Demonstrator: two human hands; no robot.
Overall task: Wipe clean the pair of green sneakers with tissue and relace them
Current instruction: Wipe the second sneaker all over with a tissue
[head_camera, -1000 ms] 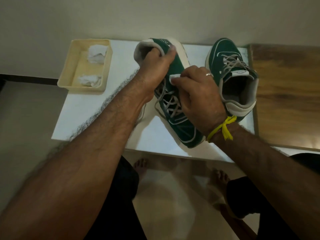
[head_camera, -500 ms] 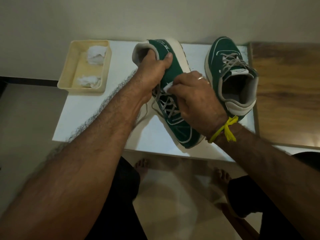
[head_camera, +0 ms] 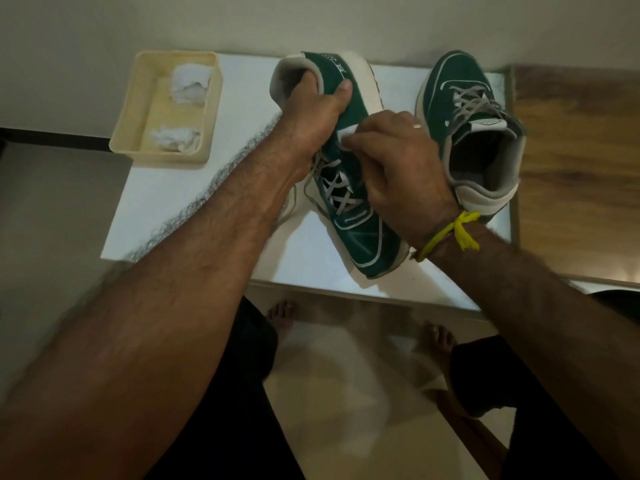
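At ten o'clock a tray [head_camera: 129,131] holds used wads. At centre the left hand [head_camera: 313,114] grips the tilted sneaker [head_camera: 358,233] by its collar while the right hand [head_camera: 398,161] pinches a tissue [head_camera: 346,136] against its side. Wiping is under way; next probably comes the second sneaker [head_camera: 450,98] at two o'clock, both laced.

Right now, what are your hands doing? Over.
Left hand grips tilted green sneaker at its collar. Right hand presses white tissue on its side. Nothing blocking.
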